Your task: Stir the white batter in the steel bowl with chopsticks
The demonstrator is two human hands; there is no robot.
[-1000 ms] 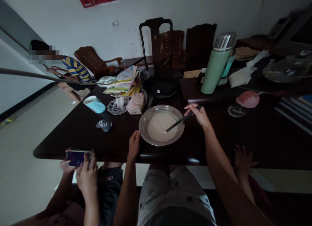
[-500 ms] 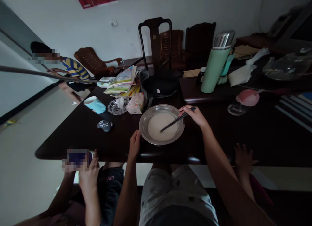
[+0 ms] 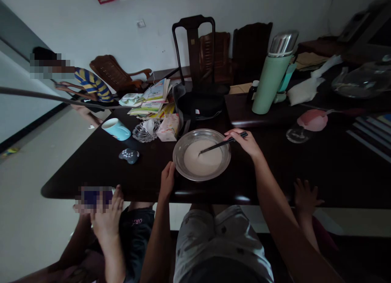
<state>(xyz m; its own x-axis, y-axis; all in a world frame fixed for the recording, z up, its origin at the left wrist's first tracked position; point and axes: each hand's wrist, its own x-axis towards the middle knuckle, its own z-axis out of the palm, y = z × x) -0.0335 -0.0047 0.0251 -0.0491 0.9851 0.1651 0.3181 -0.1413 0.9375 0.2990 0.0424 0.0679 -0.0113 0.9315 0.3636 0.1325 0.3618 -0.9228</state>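
A wide steel bowl (image 3: 183,169) stands on the dark table in front of me, holding a pale, creamy liquid (image 3: 204,163). My left hand (image 3: 168,178) is closed on the bowl's near left rim; its fingertips are partly hidden. In my right hand (image 3: 244,141), over the right rim, is a pair of dark chopsticks (image 3: 218,144). Their tips dip into the liquid near the middle of the bowl, and the fingers are wrapped round the upper ends.
Left of the bowl are a tissue box (image 3: 168,127), a glass dish (image 3: 145,132), a blue mug (image 3: 116,129) and a game controller (image 3: 128,155). A green thermos (image 3: 271,83) stands behind right. Another person's hand (image 3: 306,197) rests at the right edge; someone holds a phone (image 3: 97,197) at left.
The chopsticks' tips have moved away from me and slightly left in the liquid, and the sticks lie flatter. My left hand stays at the rim. The view has shifted slightly.
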